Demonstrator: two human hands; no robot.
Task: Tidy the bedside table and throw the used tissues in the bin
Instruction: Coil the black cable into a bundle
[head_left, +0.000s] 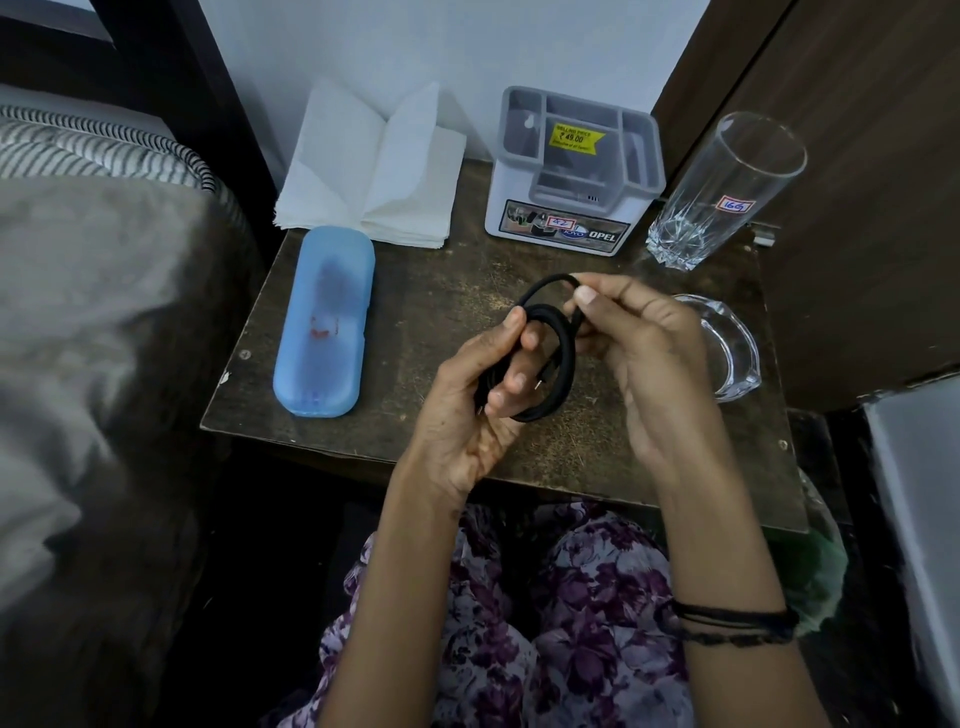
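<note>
Bedside table (415, 312), hands (561, 364) above centre

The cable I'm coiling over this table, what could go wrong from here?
1. The right hand works just in front of the tall glass and beside the glass ashtray; a swing could knock either.
2. The cable is held only loosely by the left hand, so the coil may spring open.

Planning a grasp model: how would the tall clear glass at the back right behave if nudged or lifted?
The tall clear drinking glass looks narrow for its height, so a high push would probably tip it. It appears empty, so likely fairly light. The smooth wall may be slippery, and it is likely to break if knocked off the dark wooden bedside table.
</note>
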